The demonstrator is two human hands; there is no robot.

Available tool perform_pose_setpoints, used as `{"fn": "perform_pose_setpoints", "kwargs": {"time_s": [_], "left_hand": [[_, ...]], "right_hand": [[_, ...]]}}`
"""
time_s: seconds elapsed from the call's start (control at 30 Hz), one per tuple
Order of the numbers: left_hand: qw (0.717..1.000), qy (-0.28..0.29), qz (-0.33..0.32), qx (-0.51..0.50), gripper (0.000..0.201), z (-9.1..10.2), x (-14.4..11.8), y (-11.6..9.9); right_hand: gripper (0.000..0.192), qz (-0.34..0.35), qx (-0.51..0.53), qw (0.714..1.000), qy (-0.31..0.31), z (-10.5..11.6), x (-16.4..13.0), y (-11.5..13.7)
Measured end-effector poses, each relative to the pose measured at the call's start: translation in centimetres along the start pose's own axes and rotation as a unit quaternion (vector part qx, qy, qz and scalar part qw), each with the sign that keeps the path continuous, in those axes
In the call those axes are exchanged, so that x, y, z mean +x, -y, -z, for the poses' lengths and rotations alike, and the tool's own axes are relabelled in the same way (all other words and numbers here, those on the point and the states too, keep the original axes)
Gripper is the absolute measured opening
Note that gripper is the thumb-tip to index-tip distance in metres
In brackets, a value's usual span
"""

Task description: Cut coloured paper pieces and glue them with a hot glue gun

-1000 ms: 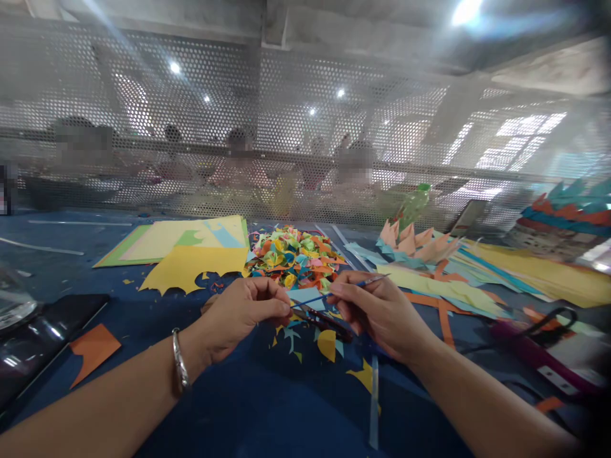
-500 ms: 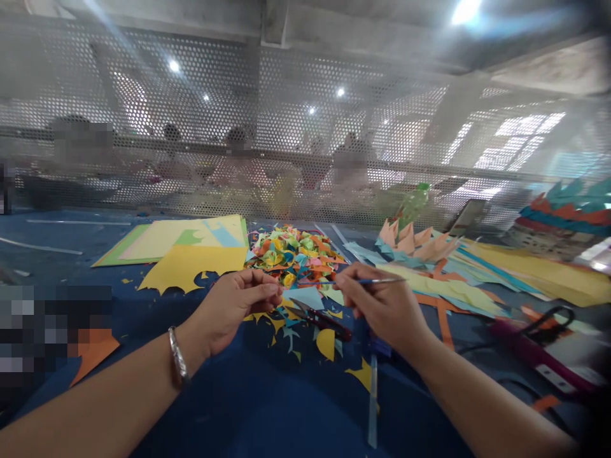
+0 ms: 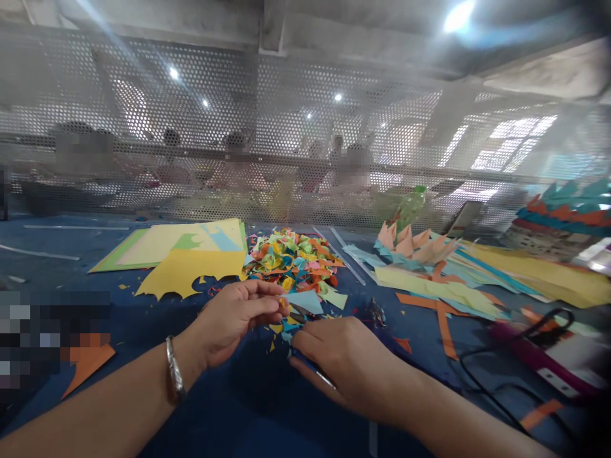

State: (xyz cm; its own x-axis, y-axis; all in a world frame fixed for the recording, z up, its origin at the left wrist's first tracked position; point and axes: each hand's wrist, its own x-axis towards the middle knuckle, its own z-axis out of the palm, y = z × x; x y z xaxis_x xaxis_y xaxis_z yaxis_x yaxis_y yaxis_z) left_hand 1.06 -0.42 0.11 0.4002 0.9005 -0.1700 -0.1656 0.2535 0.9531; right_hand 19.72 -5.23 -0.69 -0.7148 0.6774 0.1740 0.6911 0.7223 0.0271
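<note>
The right hand [image 3: 348, 356] is bent low over the table [image 3: 248, 423], its fingers nearly closed, and it has hold of a thin blue stick [image 3: 310, 364] between the thumb and the curled fingers. The left hand [image 3: 233, 315], just beside, keeps its thumb close against the fingertips; a small yellow bit [image 3: 283, 303] shows there, but I cannot tell if it is gripped. In my judgement, the stick could slip or turn, because it is so slim and lies mostly under the hand; its shiny end could also prick the palm, if it is sharp, which I cannot see. The stick is tilted: its long axis runs from the fingertips, at upper left, to the lower right, and the shiny end points to the lower right. Farther out, loose paper scraps [image 3: 274, 329] lie near the fingers, with the light blue paper piece [image 3: 305, 301] and the colourful scrap pile [image 3: 293, 257] behind; a sweep of the right hand could probably scatter these scraps.
</note>
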Motion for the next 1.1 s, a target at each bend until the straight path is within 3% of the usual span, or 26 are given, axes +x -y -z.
{"fn": "perform_pose_setpoints", "kwargs": {"time_s": [0.27, 0.5, 0.8, 1.1], "left_hand": [[0.999, 0.005, -0.025, 0.032, 0.034, 0.1, 0.3, 0.7], [0.997, -0.013, -0.044, 0.06, 0.032, -0.1, 0.3, 0.5], [0.991, -0.025, -0.072, 0.106, 0.02, -0.7, -0.1, 0.6], [0.999, 0.003, -0.023, 0.022, 0.023, -1.8, -1.1, 1.0]], "right_hand": [[0.013, -0.008, -0.025, 0.999, 0.035, -0.2, 0.3, 0.2], [0.021, -0.044, 0.081, 0.994, -0.065, 0.3, 0.0, -0.6], [0.021, -0.094, 0.168, 0.972, -0.137, 0.4, 0.0, -1.2], [0.016, -0.107, 0.198, 0.95, -0.218, 0.6, 0.0, -0.8]]}}
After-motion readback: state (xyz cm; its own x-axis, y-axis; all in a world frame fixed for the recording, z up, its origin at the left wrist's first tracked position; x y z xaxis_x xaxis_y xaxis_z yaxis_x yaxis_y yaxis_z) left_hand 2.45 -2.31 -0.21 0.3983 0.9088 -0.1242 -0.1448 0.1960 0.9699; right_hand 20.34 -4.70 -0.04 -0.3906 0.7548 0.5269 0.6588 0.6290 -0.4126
